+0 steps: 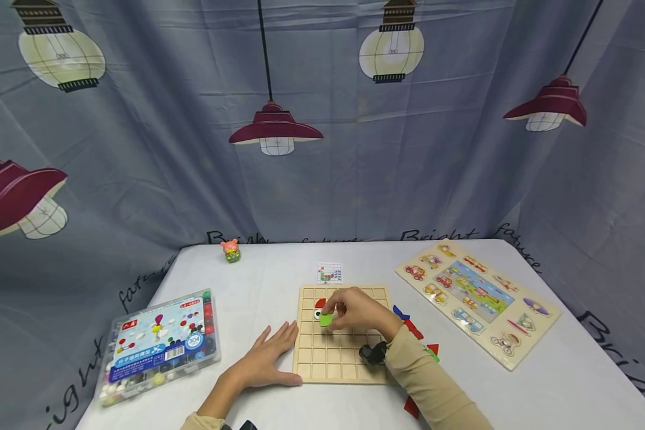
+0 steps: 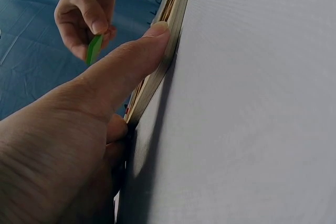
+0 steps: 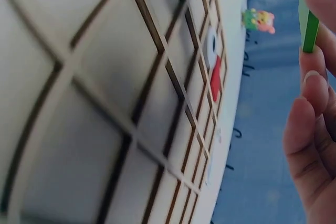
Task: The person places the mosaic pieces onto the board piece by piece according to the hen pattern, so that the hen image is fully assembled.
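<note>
While the left hand [image 1: 266,358] lies, fingers spread, at the left edge of the grid board [image 1: 322,358], the right hand [image 1: 357,310] is pinching a green piece [image 1: 325,321] above the board's far-left part, near a red piece [image 1: 320,302]. Little toy figure [image 1: 230,251] chilling by the table [image 1: 269,280]'s far-left corner.

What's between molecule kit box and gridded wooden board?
The left hand, thumb at the edge of the gridded wooden board, then white tabletop toward the molecule kit box; head view.
</note>
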The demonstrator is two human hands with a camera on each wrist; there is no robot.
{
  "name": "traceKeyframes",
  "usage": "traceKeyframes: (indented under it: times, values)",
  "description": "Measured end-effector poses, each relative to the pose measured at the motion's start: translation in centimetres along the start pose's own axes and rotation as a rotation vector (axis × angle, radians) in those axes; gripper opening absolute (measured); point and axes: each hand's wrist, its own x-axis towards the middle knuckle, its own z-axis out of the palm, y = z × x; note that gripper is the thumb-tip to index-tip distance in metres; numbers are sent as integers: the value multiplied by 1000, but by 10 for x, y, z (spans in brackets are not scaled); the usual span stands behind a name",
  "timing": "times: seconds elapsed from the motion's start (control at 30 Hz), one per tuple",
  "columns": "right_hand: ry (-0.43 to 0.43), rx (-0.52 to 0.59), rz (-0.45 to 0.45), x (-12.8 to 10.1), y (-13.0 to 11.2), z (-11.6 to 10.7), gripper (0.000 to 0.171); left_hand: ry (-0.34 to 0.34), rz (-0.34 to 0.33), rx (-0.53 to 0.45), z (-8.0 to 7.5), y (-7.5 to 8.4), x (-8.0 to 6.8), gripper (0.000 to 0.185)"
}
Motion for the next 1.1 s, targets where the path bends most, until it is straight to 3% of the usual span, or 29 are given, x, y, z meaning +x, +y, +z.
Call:
traceKeyframes:
  times: [0.2, 0.57, 1.1]
  values:
    - [-18, 1, 26, 13, -2, 12, 22, 0, -3, -1, 2, -1, 0, 107]
    - [-39, 6, 151, 16, 3, 25, 24, -3, -13, -2, 3, 0, 1, 108]
    - [-28, -43, 128, 22, 9, 31, 24, 7, 16, -3, -1, 1, -1, 108]
